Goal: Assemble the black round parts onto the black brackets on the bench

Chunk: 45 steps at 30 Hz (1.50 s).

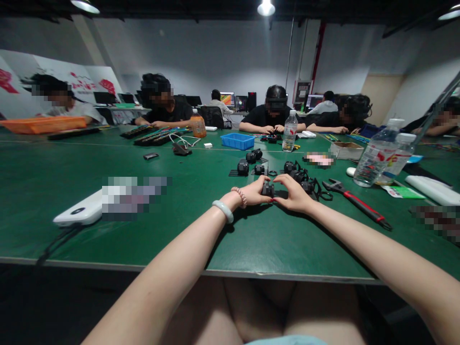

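Note:
Both hands meet over the green table around a small black ribbed part (268,189), whose exact kind I cannot make out. My left hand (254,193) has its thumb and fingers closed on the part's left side. From the right, my right hand (293,195) curves its thumb and forefinger to the part's right end, leaving a gap inside the curl. Just beyond the hands lie similar black round parts with flat ribbed bases (243,167). More black parts with rings (296,171) are beside my right fingers, and a loose black ring (326,195) lies further right.
An adjustable wrench (359,203) with red-black handle lies right. Beyond it stand water bottles (377,155). A blue tray (237,141) and another bottle (289,132) are further back. A white device (81,208) with a cable lies left. Several people sit across the table.

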Tool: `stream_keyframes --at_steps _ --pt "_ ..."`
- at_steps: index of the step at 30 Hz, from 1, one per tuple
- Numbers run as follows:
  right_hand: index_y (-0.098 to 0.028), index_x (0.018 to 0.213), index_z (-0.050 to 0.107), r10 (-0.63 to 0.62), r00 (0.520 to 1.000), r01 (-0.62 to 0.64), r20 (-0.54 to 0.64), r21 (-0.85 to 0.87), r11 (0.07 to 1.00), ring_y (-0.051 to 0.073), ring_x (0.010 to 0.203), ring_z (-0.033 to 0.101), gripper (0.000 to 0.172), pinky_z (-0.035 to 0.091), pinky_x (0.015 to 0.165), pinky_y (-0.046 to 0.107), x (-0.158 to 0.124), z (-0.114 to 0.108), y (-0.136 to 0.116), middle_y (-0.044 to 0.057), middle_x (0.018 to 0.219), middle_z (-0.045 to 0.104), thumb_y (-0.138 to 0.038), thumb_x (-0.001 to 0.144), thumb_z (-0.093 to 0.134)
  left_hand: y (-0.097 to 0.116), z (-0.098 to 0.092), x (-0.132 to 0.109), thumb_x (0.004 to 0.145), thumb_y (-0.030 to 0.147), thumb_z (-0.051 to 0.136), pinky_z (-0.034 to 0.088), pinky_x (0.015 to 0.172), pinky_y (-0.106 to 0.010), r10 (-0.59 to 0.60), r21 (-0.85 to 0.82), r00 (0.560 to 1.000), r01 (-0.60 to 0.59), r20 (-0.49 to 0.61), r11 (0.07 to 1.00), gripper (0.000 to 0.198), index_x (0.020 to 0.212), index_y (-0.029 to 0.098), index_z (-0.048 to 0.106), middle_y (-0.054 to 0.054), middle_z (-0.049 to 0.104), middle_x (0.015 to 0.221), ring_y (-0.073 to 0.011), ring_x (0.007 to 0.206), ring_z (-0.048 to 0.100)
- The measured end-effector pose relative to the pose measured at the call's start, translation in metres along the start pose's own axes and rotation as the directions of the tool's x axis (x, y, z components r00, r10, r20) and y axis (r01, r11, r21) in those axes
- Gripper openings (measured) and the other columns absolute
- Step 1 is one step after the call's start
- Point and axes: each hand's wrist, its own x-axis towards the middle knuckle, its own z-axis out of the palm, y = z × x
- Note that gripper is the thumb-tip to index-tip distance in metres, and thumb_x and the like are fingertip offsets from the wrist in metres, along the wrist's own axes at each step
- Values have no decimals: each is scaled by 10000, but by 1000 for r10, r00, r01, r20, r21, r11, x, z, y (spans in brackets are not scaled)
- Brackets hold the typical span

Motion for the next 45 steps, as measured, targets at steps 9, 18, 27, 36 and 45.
stream_keyframes --at_steps 9,18,27,36,45 --pt "-196 1044 408 -23 998 32 53 -165 986 242 977 398 443 371 797 409 -1 4 -6 106 1036 429 -214 630 567 -2 1 1 590 332 584 407 720 -292 0 -9 1000 0 11 1000 609 1096 144 300 -68 482 976 -188 854 505" --pt "-175 1034 405 -6 998 19 63 -210 978 236 959 398 409 365 781 399 -1 6 -2 101 1010 463 -206 649 538 -2 0 0 601 359 573 404 728 -310 -7 23 1000 7 9 1000 610 1101 146 297 -47 493 914 -188 815 511" --pt "-174 1027 403 2 998 9 55 -186 982 237 938 417 385 379 757 401 -1 7 -2 98 994 482 -203 662 521 -5 2 3 609 346 569 401 716 -296 21 50 1000 -21 9 999 598 1095 142 288 -49 483 912 -178 805 502" --pt "-165 1033 410 15 999 -9 39 -140 990 212 922 443 402 390 789 381 -1 3 -3 88 984 497 -245 663 546 2 -1 0 612 364 562 402 704 -293 5 54 1000 -6 19 999 604 1098 136 286 -40 477 887 -178 799 497" --pt "-168 1058 409 67 997 -65 31 -88 994 198 925 466 430 390 806 373 -1 3 -1 80 977 520 -246 663 559 3 -2 -1 612 360 561 402 708 -297 -18 47 999 17 26 999 605 1104 139 288 -49 486 914 -188 818 502"
